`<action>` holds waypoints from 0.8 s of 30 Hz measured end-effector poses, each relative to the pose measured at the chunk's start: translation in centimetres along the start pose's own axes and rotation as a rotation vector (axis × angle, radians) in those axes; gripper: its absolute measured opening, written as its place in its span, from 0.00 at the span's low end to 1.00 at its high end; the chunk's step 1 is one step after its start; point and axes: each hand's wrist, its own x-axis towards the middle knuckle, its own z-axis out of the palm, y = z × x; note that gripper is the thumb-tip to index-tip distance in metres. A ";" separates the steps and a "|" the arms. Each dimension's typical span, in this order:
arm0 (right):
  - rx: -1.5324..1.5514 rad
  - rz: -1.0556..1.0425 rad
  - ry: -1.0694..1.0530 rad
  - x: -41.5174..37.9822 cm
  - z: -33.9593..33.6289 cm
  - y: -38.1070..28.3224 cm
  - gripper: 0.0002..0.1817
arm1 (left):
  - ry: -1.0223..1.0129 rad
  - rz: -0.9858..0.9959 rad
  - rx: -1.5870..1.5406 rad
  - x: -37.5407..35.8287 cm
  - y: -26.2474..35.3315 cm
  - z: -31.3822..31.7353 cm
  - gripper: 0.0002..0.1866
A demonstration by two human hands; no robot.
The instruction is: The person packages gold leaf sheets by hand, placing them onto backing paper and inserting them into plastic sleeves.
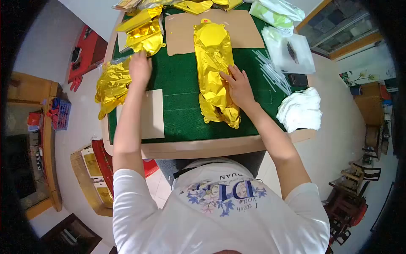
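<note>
A flat, crinkled gold foil balloon (212,70) lies lengthwise on the green table mat (179,101), its far end on a cardboard sheet (179,34). My right hand (240,86) rests on the balloon's right edge, fingers spread apart. Over on the left, my left hand (141,70) is between two heaps of gold foil: the folded foil balloons (146,36) just beyond its fingertips and the crumpled foil balloons (112,84) beside it. Its fingers point down and away from me, and their tips are hard to make out against the foil.
A pale board (152,114) lies under my left forearm. Right of the balloon are thin white sticks (272,72), a clear plastic bag (292,53), a small black box (298,79) and a stack of white gloves or cloths (300,110). A green-white bag (277,15) sits at the back.
</note>
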 end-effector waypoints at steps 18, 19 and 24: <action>-0.007 0.035 -0.004 0.0 0.0 -0.4 0.23 | -0.578 0.442 0.136 -7.4 0.6 -8.7 0.21; -0.008 0.034 -0.003 -0.1 0.1 -0.4 0.23 | -0.633 0.438 0.141 -7.0 0.5 -8.7 0.24; 0.002 0.032 -0.005 0.0 0.0 -0.4 0.24 | -0.636 0.491 0.098 -6.8 0.8 -9.1 0.29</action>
